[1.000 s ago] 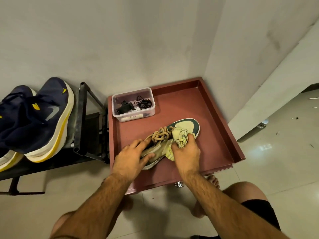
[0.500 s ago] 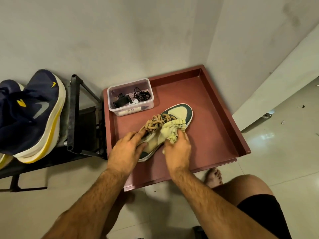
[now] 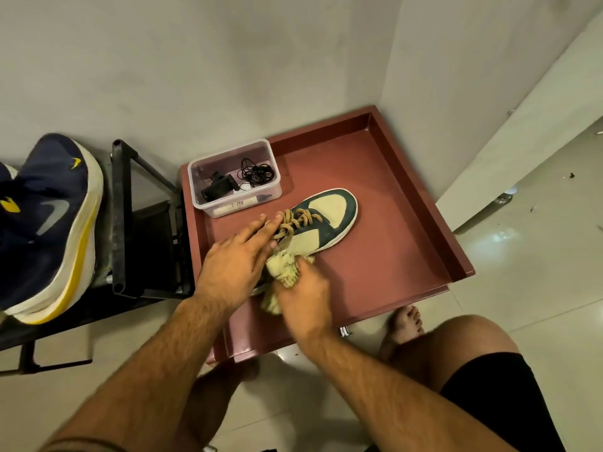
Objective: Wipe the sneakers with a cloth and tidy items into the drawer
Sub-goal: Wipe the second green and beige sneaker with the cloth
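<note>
A green and cream sneaker with tan laces lies in the open reddish-brown drawer, toe toward the far right. My left hand presses down on the sneaker's collar and laces, holding it steady. My right hand grips a pale yellow cloth bunched against the sneaker's near side by the heel. The heel is hidden under my hands and the cloth.
A clear plastic box with a black cable, an adapter and a tube sits in the drawer's far left corner. Navy sneakers with white and yellow soles rest on a black metal rack to the left. Walls enclose the drawer behind and right.
My right hand has slid the cloth from the toe and laces back along the sneaker's side to the heel end. My left hand stays on the collar.
</note>
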